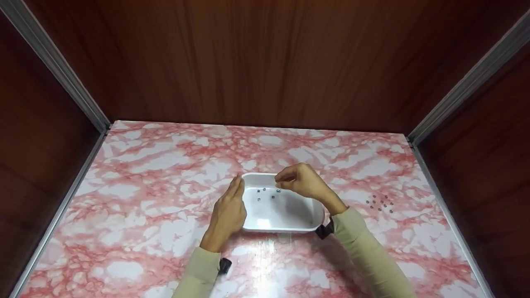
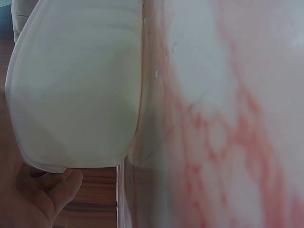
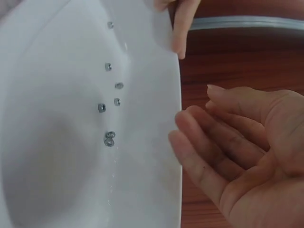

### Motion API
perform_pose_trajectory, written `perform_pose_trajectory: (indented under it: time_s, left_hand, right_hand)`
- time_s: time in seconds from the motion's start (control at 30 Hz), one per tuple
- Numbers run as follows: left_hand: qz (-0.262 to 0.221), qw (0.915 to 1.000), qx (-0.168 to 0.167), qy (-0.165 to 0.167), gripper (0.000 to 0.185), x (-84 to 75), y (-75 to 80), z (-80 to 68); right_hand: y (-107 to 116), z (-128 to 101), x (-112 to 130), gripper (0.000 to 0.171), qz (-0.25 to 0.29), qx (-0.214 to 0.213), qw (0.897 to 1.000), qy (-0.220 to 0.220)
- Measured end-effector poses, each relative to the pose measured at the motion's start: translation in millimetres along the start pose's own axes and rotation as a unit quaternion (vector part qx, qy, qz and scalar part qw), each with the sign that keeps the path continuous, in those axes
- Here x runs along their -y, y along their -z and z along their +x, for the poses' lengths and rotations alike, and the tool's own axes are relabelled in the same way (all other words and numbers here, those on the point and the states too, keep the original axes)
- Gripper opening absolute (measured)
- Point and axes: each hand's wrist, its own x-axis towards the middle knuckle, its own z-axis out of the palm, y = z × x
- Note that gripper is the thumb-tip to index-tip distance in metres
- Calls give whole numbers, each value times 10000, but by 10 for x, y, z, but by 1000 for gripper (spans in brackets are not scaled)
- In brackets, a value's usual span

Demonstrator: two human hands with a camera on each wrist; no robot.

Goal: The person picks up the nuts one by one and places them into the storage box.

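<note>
White plastic oval tub (image 1: 285,215) is steadied by the flat, straight-fingered left hand (image 1: 227,213) while the loosely curled, empty right hand (image 1: 301,182) hovers above small metal nuts (image 3: 109,102) (seven inside).

You are looking at a pink-and-white marbled tabletop (image 1: 157,174) boxed in by dark wood-grain panels (image 1: 265,62). Grey metal strips (image 1: 54,62) run down both corners, and light glares off the near surface.
</note>
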Motion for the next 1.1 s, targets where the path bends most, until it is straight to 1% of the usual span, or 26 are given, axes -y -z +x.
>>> perform_pose_trajectory:
  time_s: [0.17,0.27,0.37,0.53,0.63,0.9,1.1]
  left_hand:
    - [4,10000,24,-17,50,-2,-7,-3]
    - [15,10000,27,-30,50,-5,-7,-5]
    - [32,10000,36,-40,50,-6,-7,-4]
    - [-50,9999,147,-26,48,-5,2,-8]
    - [-103,9998,183,-12,48,-4,6,-12]
    - [-62,9999,85,-31,49,3,0,-8]
    - [56,10000,20,-48,50,3,-1,-11]
  right_hand:
    - [4,-71,16,24,-132,83,9999,69]
    - [20,-118,6,27,-203,57,9997,126]
    - [57,-181,-17,27,-170,-62,9997,168]
    - [173,-333,-107,24,0,-406,9990,162]
    - [263,-442,-191,24,110,-618,9980,48]
    - [508,-787,-428,25,474,-1054,9922,-476]
    - [681,-1095,-583,24,365,-1332,9877,-727]
